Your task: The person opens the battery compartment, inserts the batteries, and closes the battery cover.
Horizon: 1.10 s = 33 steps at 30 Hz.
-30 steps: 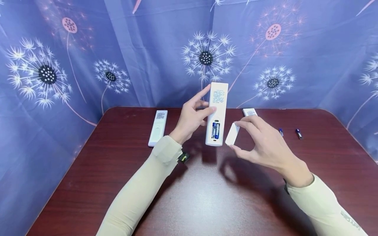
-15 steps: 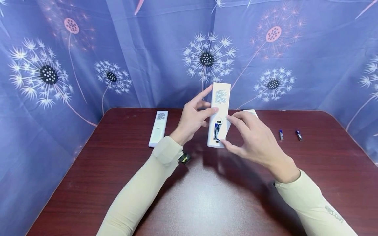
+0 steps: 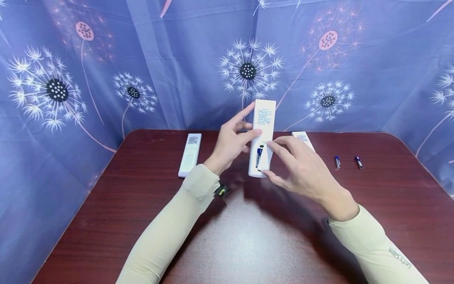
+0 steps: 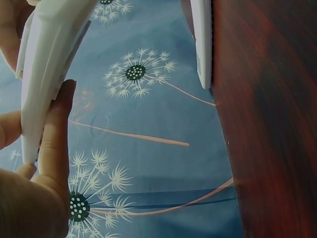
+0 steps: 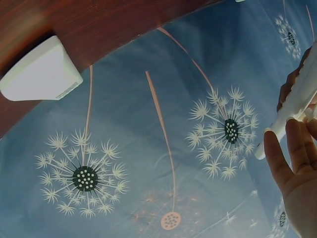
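Observation:
My left hand (image 3: 232, 144) grips a white remote control (image 3: 264, 118) upright above the table, its back facing me. The thumb lies across the back and the index finger runs up along the left edge. Low on the remote, a blue battery (image 3: 259, 157) shows in the uncovered part of the battery compartment. Between thumb and fingers my right hand (image 3: 305, 169) pinches the white battery cover (image 3: 266, 161), which sits tilted over the right part of that compartment. From the side, the left wrist view shows the remote's edge with left-hand fingers (image 4: 53, 144) behind it.
A second white remote (image 3: 190, 156) lies back up at the left of the dark wooden table (image 3: 234, 244). Another remote (image 3: 303, 139) lies behind my right hand, partly hidden. Two loose batteries, one battery (image 3: 337, 162) beside another battery (image 3: 359, 162), lie at right. A patterned curtain (image 3: 191, 79) hangs behind.
My right hand has moved left with the battery cover, from beside the remote onto its compartment. One battery is now hidden under the cover. The left hand holds the remote almost still.

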Motion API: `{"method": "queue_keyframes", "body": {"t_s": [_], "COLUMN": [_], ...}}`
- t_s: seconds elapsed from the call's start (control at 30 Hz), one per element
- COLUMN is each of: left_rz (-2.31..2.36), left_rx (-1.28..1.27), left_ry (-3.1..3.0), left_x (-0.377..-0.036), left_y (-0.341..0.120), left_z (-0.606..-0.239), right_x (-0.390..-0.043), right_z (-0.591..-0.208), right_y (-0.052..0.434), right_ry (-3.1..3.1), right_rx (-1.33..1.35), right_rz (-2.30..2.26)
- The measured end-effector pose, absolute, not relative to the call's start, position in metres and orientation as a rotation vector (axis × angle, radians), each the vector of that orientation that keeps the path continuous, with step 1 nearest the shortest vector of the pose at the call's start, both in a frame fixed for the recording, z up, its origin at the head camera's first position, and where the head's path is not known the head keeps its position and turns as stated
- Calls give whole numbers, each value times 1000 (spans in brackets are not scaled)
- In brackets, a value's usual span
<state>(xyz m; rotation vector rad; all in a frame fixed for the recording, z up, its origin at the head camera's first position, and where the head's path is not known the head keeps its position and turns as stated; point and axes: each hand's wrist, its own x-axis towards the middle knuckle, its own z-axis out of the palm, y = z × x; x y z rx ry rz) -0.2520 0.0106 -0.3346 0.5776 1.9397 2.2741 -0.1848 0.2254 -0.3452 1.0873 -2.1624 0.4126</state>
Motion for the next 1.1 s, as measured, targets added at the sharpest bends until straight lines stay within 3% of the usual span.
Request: {"method": "queue_keyframes", "body": {"t_s": [0.63,1.1], "left_rz": [2261,2329], "left_rx": [571,580], "left_ry": [1981,1869], "left_x": [-252,-250], "left_y": [11,9], "left_z": [-337,-332], "right_x": [-184,-186], "right_z": [-350,-366], "right_y": [224,217], "right_ry": [-2175,-2219], "right_rx": [1083,885], "right_rz": [481,1403]}}
